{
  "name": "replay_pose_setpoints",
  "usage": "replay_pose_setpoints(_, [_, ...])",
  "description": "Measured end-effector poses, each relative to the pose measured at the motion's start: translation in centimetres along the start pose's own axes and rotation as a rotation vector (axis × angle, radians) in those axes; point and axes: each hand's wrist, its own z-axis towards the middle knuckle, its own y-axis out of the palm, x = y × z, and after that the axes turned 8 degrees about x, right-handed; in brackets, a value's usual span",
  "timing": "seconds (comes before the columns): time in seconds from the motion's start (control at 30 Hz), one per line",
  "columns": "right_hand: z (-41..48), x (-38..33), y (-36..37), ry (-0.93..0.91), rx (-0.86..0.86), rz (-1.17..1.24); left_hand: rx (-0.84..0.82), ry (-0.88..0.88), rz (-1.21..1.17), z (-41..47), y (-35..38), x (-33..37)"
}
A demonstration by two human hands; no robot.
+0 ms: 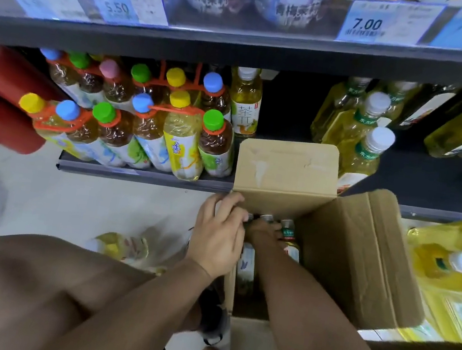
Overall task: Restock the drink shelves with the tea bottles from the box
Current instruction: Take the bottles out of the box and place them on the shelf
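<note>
Fingers [230, 205] of your left hand [218, 232] are curled over the left edge of the cardboard box [360, 250], gripping it just below the upright flap [286, 167]. Your right hand [263, 229] reaches down into the box among the tea bottles [288, 231]. Its fingertips are hidden between the caps, so you cannot tell whether it grasps one or only touches them.

Inside the box you can see three caps in a row against the far wall, the rightmost with a green neck label. More labelled bottles stand in shadow under your right forearm.

The box sits on the floor against the lower shelf [147, 176], with its far flap standing up in front of a gap in the stock. Left of that gap the shelf holds bottles with coloured caps [184, 139], linked by orange carriers, and one tall pale bottle [245, 103] behind them. Right of it stand white-capped bottles [369, 152] with the same green neck label. A wrapped pack of yellow bottles [453, 263] lies beside the box on the right.
</note>
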Motion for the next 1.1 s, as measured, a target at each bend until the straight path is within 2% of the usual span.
replay_pose_setpoints(0.07, [0.2, 0.9, 0.4, 0.073, 0.028, 0.101, -0.004, 0.004, 0.009, 0.0, -0.1, 0.1])
replay_pose_setpoints(0.1, [3.2, 2.3, 2.6, 0.076, 0.032, 0.093, -0.004, 0.004, 0.014, 0.0, -0.1, 0.1])
replay_pose_setpoints(0.23, [9.7, 5.1, 6.4, -0.066, -0.048, 0.136, -0.028, -0.006, 0.044, 0.2, -0.2, 0.2])
replay_pose_setpoints(0.33, [2.3, 4.5, 1.5, -0.065, 0.032, 0.167, -0.055, -0.013, 0.082, 0.2, -0.4, 0.4])
replay_pose_setpoints(0.7, [-3.5, 8.0, -0.1, -0.099, 0.325, 0.345, -0.113, -0.012, 0.287, 0.2, -0.8, 1.5])
replay_pose_setpoints(0.87, [-7.4, 8.0, -3.6, -0.221, 0.483, 0.389, -0.293, -0.121, 0.424, 1.0, -3.1, 5.2])
replay_pose_setpoints(0.93, [-8.1, 8.2, -5.1, -0.270, 0.544, 0.411, -0.365, -0.165, 0.307, 1.6, -4.0, 7.0])
replay_pose_setpoints(1.0, [-9.4, 8.4, -7.1, -0.344, 0.607, 0.445, -0.420, -0.216, 0.090, 2.3, -5.0, 8.8])
replay_pose_setpoints(1.1, [-15.3, 7.7, -11.2, -0.459, 0.685, 0.584, -0.289, -0.263, -0.146, 3.6, -7.6, 11.1])
